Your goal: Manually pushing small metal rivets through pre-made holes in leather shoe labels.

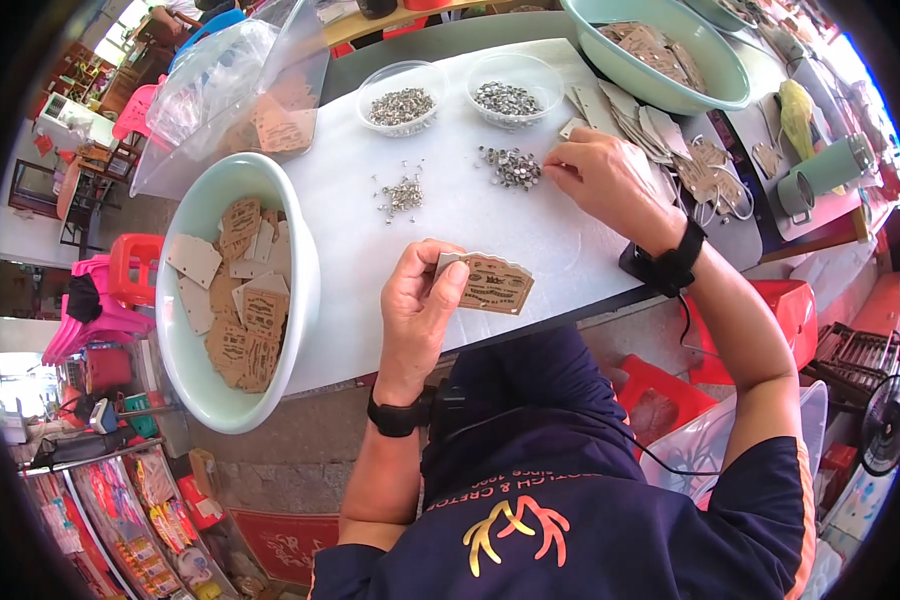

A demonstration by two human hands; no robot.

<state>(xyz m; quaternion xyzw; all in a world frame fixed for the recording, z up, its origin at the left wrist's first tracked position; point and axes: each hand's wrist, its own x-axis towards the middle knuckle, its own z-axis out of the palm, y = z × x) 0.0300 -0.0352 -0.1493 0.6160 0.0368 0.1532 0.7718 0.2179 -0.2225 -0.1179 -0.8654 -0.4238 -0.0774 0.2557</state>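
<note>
My left hand pinches a brown cardboard tag with dark print and a wavy top edge, thumb on its printed face. It is held above the table's near edge; whether more than one tag is in the grip, I cannot tell. At the right side of a pile of shiny round metal caps, the fingertips of my right hand are pinched together. Anything between them is too small to make out. Left of that pile lies a looser heap of small metal rivets.
Two clear bowls of metal pieces stand farther back on the white tabletop. A pale green basin of tags is at left, another basin at back right. Stacked tags, corded tags and a green tumbler lie right.
</note>
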